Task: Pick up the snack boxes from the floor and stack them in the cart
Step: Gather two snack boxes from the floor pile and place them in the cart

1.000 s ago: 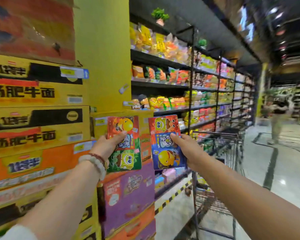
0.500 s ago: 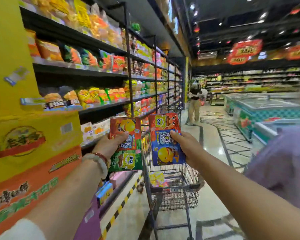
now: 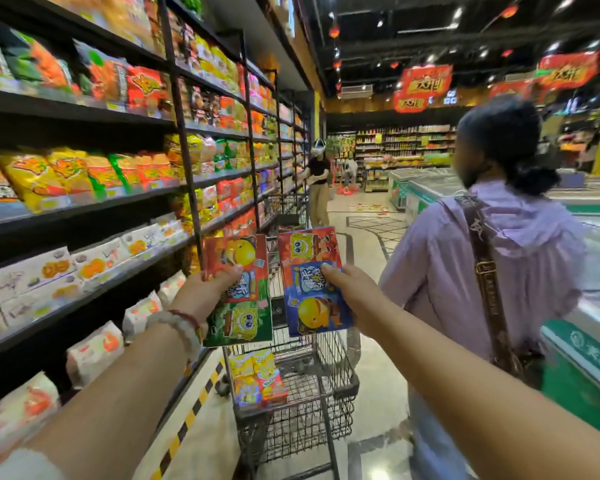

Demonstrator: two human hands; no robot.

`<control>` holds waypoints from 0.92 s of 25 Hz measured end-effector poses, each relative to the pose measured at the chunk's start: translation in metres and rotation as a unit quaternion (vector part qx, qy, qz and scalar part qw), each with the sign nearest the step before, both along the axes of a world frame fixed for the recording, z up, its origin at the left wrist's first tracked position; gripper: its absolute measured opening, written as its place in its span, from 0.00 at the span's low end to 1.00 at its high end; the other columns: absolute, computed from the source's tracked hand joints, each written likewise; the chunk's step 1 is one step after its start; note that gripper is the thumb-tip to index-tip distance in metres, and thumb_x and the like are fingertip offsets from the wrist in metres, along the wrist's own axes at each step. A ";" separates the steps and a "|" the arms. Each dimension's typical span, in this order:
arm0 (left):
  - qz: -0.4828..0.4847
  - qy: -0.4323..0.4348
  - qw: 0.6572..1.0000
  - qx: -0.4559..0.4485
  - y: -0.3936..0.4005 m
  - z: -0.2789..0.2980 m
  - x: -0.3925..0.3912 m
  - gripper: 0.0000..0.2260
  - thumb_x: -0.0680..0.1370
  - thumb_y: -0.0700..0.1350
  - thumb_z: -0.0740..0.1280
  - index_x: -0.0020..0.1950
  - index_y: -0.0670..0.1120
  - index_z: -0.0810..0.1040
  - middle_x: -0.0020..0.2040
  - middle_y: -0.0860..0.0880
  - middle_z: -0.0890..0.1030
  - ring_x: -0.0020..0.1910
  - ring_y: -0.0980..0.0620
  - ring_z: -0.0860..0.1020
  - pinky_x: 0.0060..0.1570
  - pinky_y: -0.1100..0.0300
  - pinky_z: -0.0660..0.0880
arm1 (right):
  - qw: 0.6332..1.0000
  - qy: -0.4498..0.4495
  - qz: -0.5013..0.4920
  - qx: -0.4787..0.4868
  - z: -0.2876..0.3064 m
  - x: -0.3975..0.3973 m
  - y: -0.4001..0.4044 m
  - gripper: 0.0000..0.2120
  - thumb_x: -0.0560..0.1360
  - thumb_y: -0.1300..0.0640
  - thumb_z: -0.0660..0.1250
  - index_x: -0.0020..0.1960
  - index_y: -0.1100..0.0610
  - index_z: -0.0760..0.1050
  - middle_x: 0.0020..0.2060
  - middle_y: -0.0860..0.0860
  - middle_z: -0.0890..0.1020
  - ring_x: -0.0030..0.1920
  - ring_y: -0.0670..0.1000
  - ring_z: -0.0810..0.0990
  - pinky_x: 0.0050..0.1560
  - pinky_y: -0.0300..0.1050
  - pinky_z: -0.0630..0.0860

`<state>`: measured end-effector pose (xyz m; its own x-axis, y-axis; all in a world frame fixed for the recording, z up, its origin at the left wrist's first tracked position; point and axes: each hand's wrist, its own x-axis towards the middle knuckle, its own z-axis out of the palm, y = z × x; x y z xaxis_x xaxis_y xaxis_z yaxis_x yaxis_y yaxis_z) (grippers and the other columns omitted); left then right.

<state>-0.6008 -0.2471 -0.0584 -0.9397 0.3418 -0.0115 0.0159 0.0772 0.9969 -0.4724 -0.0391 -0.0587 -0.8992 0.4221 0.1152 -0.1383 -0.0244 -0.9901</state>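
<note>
Gripping one upright snack box in each of the hands, left hand (image 3: pixel 201 294) pinching the red-green box (image 3: pixel 238 289), right hand (image 3: pixel 349 292) the red-blue box (image 3: pixel 314 280), both hovering right above the cart (image 3: pixel 340 386) basket below, right slightly nearer.

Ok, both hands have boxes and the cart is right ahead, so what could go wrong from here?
1. A person in a lilac hoodie stands close beside the cart on its right; the right hand could brush them while swinging its blue box in.
2. The left hand pinches its red and green box mainly by the thumb, so it may slip.
3. Boxes already in the cart stand on end and may topple if bumped.
</note>
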 end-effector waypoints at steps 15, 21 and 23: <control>-0.002 -0.071 0.996 0.047 0.110 -0.068 -0.161 0.09 0.72 0.49 0.72 0.48 0.50 0.76 0.50 0.43 0.83 0.42 0.46 0.81 0.52 0.48 0.77 | 0.995 -0.101 0.009 -0.024 -0.075 -0.202 0.108 0.12 0.80 0.53 0.61 0.46 0.61 0.76 0.48 0.66 0.81 0.45 0.62 0.80 0.55 0.65 0.76; 0.000 -0.138 0.990 0.002 0.134 -0.149 -0.245 0.23 0.64 0.57 0.77 0.54 0.48 0.79 0.51 0.45 0.83 0.49 0.43 0.82 0.54 0.42 0.77 | 0.987 -0.146 0.008 -0.064 -0.144 -0.279 0.126 0.11 0.81 0.55 0.60 0.48 0.62 0.76 0.39 0.57 0.84 0.36 0.55 0.83 0.42 0.52 0.82; 0.012 -0.165 0.986 -0.012 0.141 -0.183 -0.258 0.21 0.64 0.57 0.77 0.51 0.48 0.79 0.52 0.44 0.83 0.50 0.43 0.82 0.55 0.43 0.76 | 0.981 -0.178 0.013 -0.076 -0.175 -0.296 0.132 0.11 0.81 0.57 0.59 0.47 0.62 0.76 0.35 0.55 0.84 0.32 0.52 0.83 0.35 0.47 0.82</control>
<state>-0.8591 -0.1061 -0.2418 -0.8909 0.3155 -0.3267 -0.3118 0.0981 0.9451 -0.7680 0.0926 -0.2342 -0.8822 0.3860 -0.2698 0.2175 -0.1741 -0.9604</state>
